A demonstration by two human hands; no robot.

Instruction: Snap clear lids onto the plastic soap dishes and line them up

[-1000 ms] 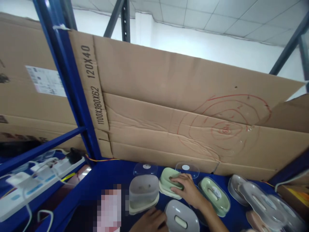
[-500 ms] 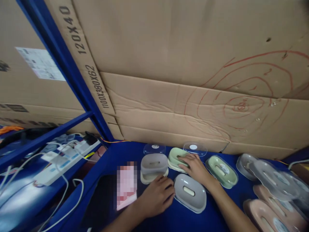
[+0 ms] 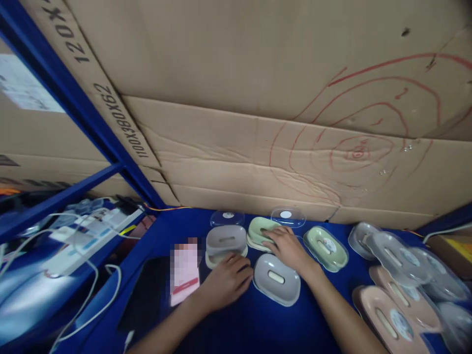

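Near the back of the blue table sits a light green soap dish with a cream base. My right hand reaches over its right side, thumb and fingers closed on the rim. To its left stands a grey soap dish on a cream base. My left hand rests at that dish's front right edge, fingers loosely bent and apart, the fingertips touching or very close to the base. Another grey soap dish lies between my forearms, its pale slot insert facing up.
Two clear lids lie by the cardboard wall. Rightward are a lidded green soap dish, stacked grey ones and pink ones. Leftward are a pink-screened phone, a dark pad and a power strip with cables.
The whole view has shifted, so things appear further left and slightly higher. Both hands stay at the same soap dishes, with little visible movement.
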